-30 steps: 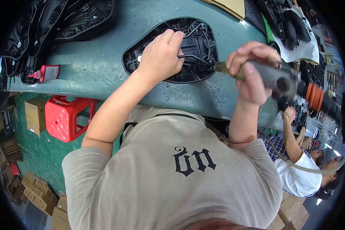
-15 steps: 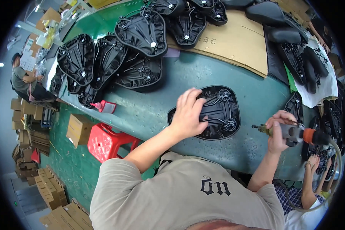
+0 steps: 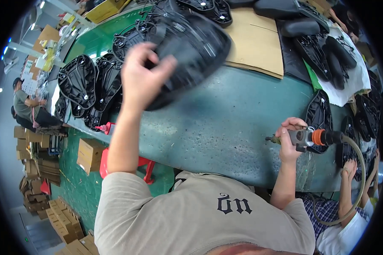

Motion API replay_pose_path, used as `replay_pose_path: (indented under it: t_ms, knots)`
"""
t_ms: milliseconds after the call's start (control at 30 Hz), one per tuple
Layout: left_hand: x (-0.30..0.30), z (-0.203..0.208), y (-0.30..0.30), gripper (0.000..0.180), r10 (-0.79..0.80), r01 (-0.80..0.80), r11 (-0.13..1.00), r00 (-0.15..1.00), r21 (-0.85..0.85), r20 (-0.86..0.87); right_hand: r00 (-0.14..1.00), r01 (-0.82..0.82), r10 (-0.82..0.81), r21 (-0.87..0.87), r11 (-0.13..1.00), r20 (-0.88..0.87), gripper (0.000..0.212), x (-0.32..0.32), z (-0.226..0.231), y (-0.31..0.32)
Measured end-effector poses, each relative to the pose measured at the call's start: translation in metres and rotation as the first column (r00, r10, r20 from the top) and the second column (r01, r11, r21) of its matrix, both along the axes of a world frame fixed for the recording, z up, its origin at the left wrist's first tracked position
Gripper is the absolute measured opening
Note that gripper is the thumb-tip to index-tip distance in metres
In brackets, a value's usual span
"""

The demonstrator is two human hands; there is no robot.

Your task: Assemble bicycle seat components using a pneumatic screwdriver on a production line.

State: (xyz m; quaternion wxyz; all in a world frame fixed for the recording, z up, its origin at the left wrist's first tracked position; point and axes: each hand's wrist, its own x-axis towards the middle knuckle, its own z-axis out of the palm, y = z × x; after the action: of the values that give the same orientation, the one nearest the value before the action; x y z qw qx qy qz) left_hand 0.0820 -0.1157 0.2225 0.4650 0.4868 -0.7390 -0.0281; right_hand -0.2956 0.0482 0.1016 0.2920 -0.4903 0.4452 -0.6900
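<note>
Apparently setting aside black seat (image 3: 195, 57), blurred at view's 12 o'clock over desk (image 3: 225, 136), left hand (image 3: 142, 80) half-curled against it; cannot tell grip. Gripping power driver (image 3: 300, 137) in right hand (image 3: 287, 149), 3 o'clock. Likely calls for controlled lowering, then release.

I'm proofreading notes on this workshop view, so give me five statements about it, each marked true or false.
1. The right hand holds a grey tool with an orange collar. True.
2. The left hand rests flat on the bare green table. False: it is at a motion-blurred black seat-shaped piece.
3. A hose runs from the tool's rear end. True.
4. The stool by the table is blue. False: it is red.
5. Flat brown cardboard lies on the table. True.
</note>
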Motion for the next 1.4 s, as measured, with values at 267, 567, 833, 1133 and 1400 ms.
replay_pose_path:
  t_ms: [267, 567, 833, 1133, 1400]
  knots:
    - [0.192, 0.048, -0.107, 0.073, 0.808, -0.834, 0.540, 0.552, 0.116, 0.204, 0.998, -0.060, 0.060, -0.063, 0.996, 0.001, 0.033, 0.000, -0.001, -0.001]
    - [0.225, 0.001, -0.120, 0.096, 0.824, -0.834, 0.526, 0.548, 0.166, 0.143, 0.997, 0.075, -0.076, 0.041, 0.996, 0.025, 0.030, -0.003, 0.011, 0.002]
    - [0.249, -0.027, -0.106, 0.077, 0.674, -0.653, 0.737, 0.731, 0.173, -0.108, 0.864, 0.444, -0.498, 0.346, 0.826, 0.079, 0.026, -0.060, 0.026, 0.012]
    - [0.102, -0.008, -0.021, 0.039, 0.341, -0.402, 0.905, 0.881, -0.137, -0.327, 0.899, 0.379, -0.437, 0.450, 0.809, 0.028, 0.026, -0.054, 0.026, 0.021]
    - [-0.062, -0.087, 0.022, 0.023, -0.219, 0.229, 0.973, 0.958, -0.034, 0.185, 0.967, 0.245, -0.244, 0.524, 0.816, -0.072, 0.023, -0.044, 0.027, 0.001]
